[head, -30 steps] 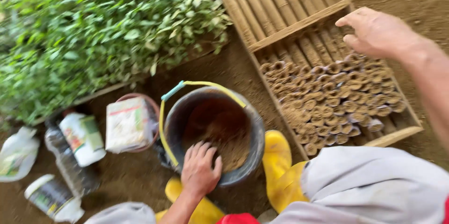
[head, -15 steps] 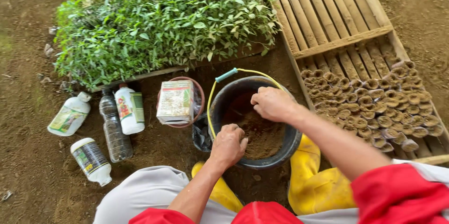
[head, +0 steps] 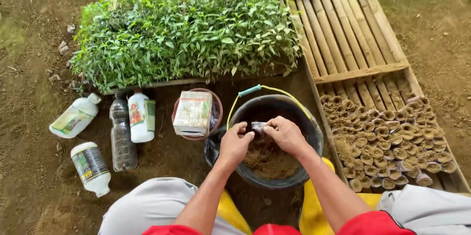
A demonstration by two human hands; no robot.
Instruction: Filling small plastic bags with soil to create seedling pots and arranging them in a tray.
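A second ago the right hand (head: 287,134) reached out over the bamboo rack's filled cups; it has since come back over the black bucket (head: 314,141). Both it and the left hand (head: 234,142), earlier down on the soil, have now lifted and together pinch a small pale wrapper (head: 258,126) above it.

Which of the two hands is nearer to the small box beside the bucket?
Left. The left hand is over the bucket, close to the box. The right hand is farther right over the bucket.

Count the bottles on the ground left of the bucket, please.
4: a white one lying far left, a clear dark one, a white one upright beside it, and a white one lying nearest the knee. None looks hidden.
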